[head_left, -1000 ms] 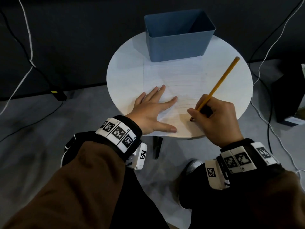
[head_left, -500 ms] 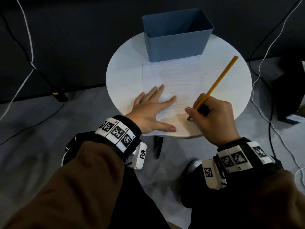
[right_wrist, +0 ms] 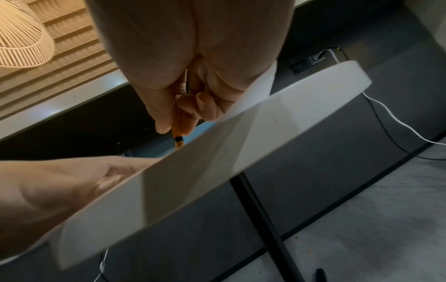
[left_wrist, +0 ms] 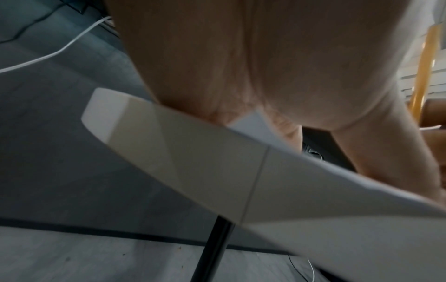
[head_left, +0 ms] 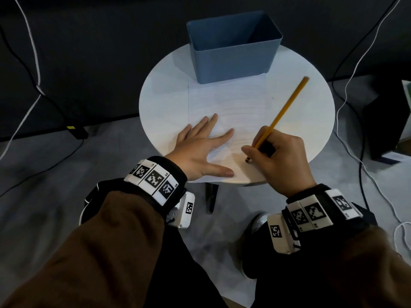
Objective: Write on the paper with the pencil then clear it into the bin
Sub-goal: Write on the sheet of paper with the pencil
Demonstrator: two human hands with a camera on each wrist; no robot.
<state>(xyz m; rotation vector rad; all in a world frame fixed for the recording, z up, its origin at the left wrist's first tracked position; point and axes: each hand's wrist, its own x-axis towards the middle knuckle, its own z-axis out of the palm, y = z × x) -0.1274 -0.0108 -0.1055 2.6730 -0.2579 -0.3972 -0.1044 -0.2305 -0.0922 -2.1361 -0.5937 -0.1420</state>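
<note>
right hand [head_left: 282, 158]: fingers pinch pencil [head_left: 280, 115], tip down on near part of paper [head_left: 231, 103], long axis slanting up to far right | left hand [head_left: 200, 150]: flat, fingers spread, pressing paper's near left | paper on round surface [head_left: 164, 103] | blue bin [head_left: 233, 45] at far edge, touching paper

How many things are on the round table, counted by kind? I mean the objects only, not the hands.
Bin: 1, blue, at the far side of the table
Sheet of paper: 1, pressed flat by the left hand
Pencil: 1, yellow, held by the right hand
Total: 3
</note>
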